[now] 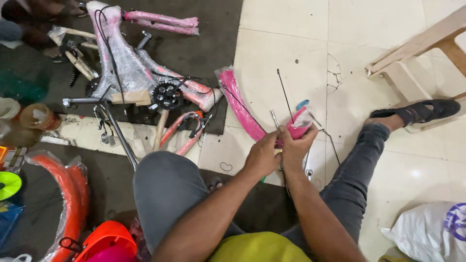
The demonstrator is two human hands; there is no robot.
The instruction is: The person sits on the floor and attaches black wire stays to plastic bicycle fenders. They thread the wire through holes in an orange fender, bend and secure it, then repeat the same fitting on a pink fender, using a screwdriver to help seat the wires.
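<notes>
I sit on the floor with both hands together over a pink plastic-wrapped bicycle mudguard (pixel 242 104) that curves across the white tiles. My right hand (pixel 297 144) grips its near end, where the plastic wrap bunches up. My left hand (pixel 262 154) is closed beside it, pinching a thin metal stay rod (pixel 274 121) at that same end. Another thin wire rod (pixel 285 92) sticks up from the mudguard toward the far side.
A pink wrapped bicycle frame (pixel 126 63) with chainring (pixel 167 95) lies on a dark mat at upper left. Orange mudguards (pixel 68 194) and orange parts (pixel 104 237) lie at lower left. A plastic stool (pixel 417 53) stands upper right, a white bag (pixel 432 233) lower right. Another person's feet (pixel 43 19) show at the top left.
</notes>
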